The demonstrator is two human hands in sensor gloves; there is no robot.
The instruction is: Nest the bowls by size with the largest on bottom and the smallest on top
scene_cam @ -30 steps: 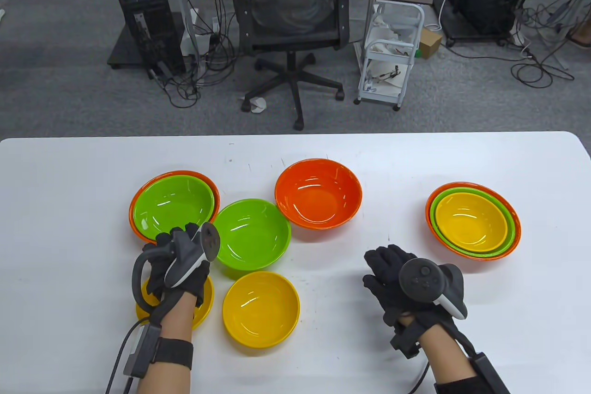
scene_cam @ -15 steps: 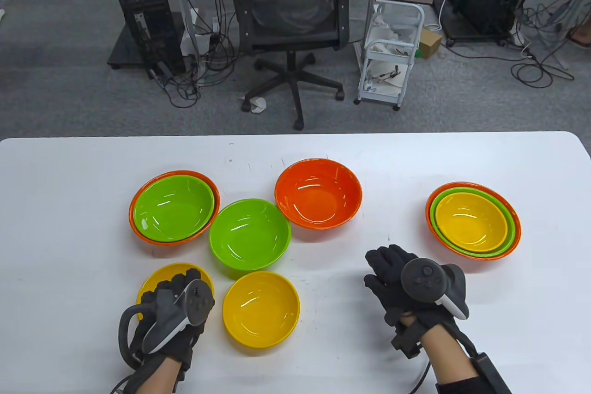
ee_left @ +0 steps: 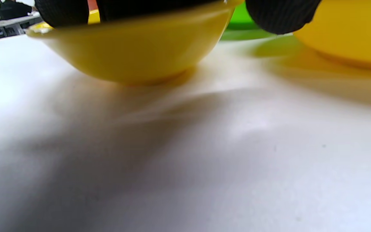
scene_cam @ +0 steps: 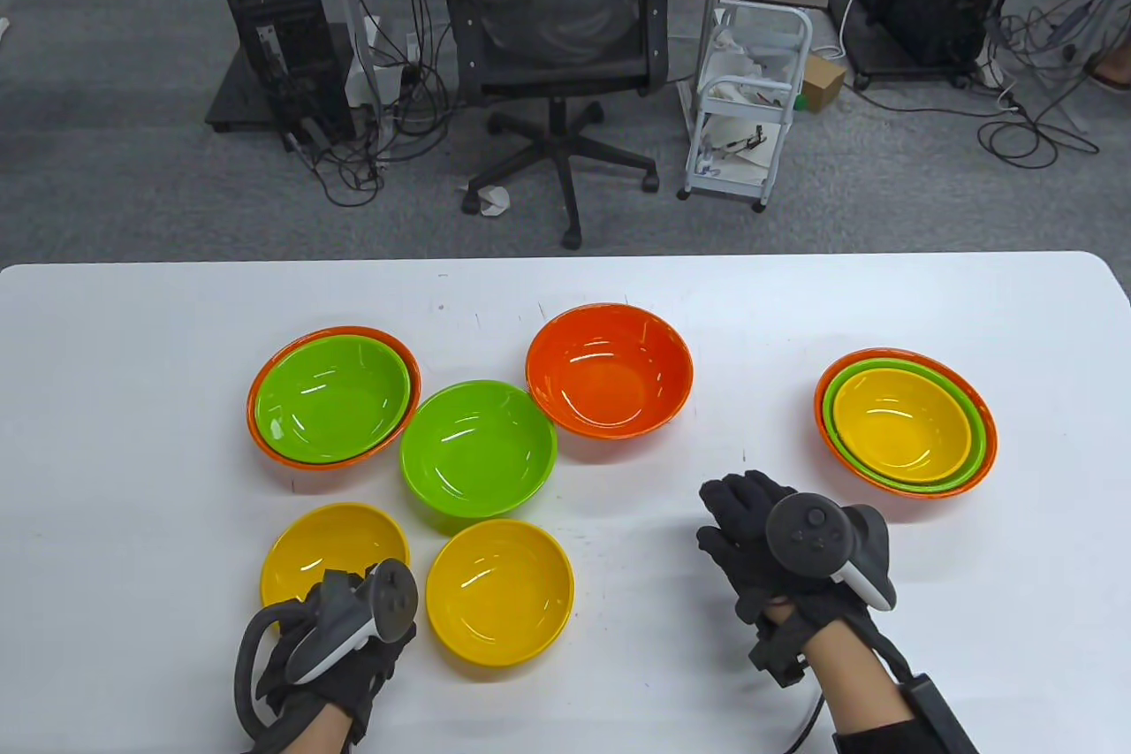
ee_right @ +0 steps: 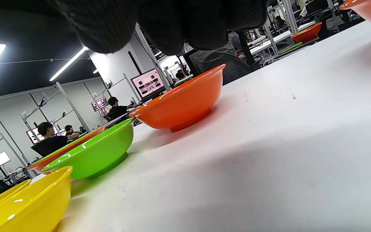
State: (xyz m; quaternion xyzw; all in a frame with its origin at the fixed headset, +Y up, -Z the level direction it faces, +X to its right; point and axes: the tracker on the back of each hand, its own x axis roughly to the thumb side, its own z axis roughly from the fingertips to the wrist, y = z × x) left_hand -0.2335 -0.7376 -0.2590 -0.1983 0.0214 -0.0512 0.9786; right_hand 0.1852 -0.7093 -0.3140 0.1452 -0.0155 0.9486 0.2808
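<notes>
My left hand [scene_cam: 340,613] is at the near rim of the left yellow bowl [scene_cam: 327,546]. In the left wrist view its fingers [ee_left: 63,13] lie over the rim of that bowl [ee_left: 134,54], which sits on the table, and the thumb hangs apart to the right. A second yellow bowl [scene_cam: 500,590] sits beside it. A green bowl [scene_cam: 478,449] and an orange bowl [scene_cam: 610,383] stand alone. A green bowl nested in an orange one [scene_cam: 331,396] is at the left. My right hand [scene_cam: 738,511] rests flat and empty on the table.
A nested stack of orange, green and yellow bowls [scene_cam: 906,422] stands at the right. The white table [scene_cam: 132,436] ends close behind the bowls. An office chair and a cart stand on the floor beyond it.
My left hand has pulled back from the green-in-orange stack to the near rim of the left yellow bowl. The right hand has not moved.
</notes>
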